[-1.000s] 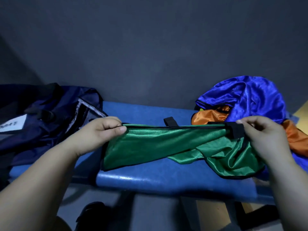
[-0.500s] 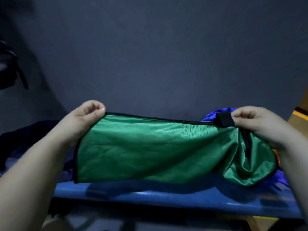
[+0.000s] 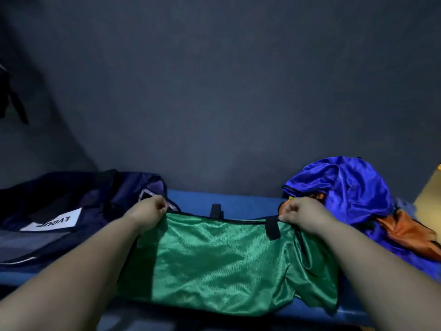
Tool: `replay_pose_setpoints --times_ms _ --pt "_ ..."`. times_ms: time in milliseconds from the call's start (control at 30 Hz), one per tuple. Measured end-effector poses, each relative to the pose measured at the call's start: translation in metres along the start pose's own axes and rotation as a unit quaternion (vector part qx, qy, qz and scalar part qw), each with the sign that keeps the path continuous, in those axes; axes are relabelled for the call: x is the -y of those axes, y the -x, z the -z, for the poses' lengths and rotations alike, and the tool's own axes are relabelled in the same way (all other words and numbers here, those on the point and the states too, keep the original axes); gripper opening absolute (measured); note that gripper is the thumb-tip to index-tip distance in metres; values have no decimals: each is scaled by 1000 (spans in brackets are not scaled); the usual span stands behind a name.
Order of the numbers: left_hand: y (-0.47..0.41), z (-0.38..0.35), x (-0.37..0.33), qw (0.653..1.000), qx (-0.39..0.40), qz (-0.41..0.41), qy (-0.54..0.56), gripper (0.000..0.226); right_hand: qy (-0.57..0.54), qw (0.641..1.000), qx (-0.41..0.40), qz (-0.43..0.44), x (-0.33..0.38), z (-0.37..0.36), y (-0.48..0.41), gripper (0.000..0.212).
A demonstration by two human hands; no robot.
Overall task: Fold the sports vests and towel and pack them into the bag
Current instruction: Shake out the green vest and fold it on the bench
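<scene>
Forward and outstretched: left hand (image 3: pixel 152 212) and right hand (image 3: pixel 301 215), fingers tight on green vest (image 3: pixel 214 259).

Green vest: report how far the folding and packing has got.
Done: nothing shows as packed in the bag. In hand: the left hand and right hand grip the green vest by its top edge, spread on the bench. To do: blue vest and orange vest lie crumpled at right; no towel can be told.
</scene>
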State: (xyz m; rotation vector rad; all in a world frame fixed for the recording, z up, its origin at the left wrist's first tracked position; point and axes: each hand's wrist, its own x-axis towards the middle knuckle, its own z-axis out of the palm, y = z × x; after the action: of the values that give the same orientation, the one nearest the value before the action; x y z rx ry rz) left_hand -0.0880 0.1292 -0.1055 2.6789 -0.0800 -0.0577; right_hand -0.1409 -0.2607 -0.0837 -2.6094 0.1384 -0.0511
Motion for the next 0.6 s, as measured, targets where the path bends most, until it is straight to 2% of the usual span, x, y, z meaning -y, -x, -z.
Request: replay_pose_setpoints --times_ms 233,300,367,433,533,600 --pt "-13 -26 2 997 -39 14 -68 1 7 1000 -5 17 -12 -1 -8 19" --pt "-4 -29 -5 989 -107 23 -102 5 2 1000 7 11 -16 8 -3 19" --pt "9 -32 -18 978 -186 16 -90 13 -8 1000 26 7 -19 21 5 22" --pt "22 -40 -36 975 -215 -44 -45 14 -9 999 46 18 -22 34 15 26" --pt "41 -65 -70 973 -126 -192 -5 14 7 998 56 29 -26 47 26 38" --pt "50 -88 -88 968 -52 -245 9 11 15 998 38 41 -28 52 32 41"
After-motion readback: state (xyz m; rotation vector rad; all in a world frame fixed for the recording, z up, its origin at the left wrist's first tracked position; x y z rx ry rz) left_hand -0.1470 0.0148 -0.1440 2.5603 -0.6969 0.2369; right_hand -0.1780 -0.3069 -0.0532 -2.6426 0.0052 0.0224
